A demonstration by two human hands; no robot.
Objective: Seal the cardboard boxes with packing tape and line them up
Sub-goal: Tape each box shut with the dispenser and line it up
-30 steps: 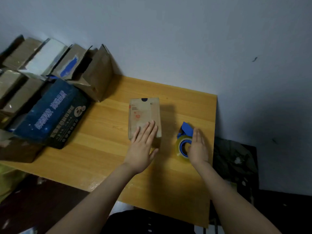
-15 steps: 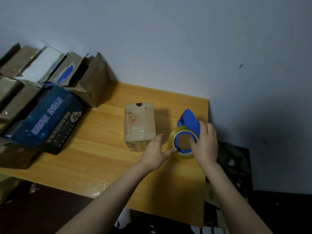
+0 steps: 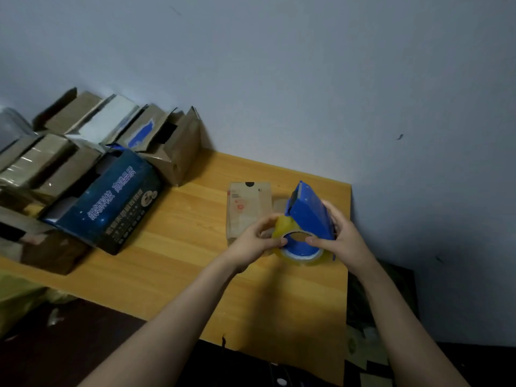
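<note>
Holds a blue tape dispenser [image 3: 307, 216] in both hands at centre right of the frame, raised off the wooden table [image 3: 167, 247], nose tilted up toward the wall [image 3: 279, 79]. Grips the dispenser's blue body from the right with the right hand [image 3: 344, 243], fingers curled round the far side, thumb tip laid on the blue hub. Clasps the yellowish tape roll [image 3: 300, 256] mounted on the dispenser from the left with the left hand [image 3: 251, 244], fingers curled over the roll's upper edge, thumb tip at the hub rim facing the other thumb.

Has a small cardboard box [image 3: 245, 208] lying on the table just behind the left hand, at the centre of the frame, top closed, pale printed face up, a black dot at the far edge. Overlaps the box's near end with the left knuckles; cannot tell whether touching.

Shows a heap of other cartons at the left of the frame: a dark blue printed box [image 3: 111, 199] lying tilted at the table's left end, brown cardboard boxes [image 3: 173, 155] with open flaps behind it against the wall, more brown ones [image 3: 36, 160] at the far left edge, blurred.
</note>
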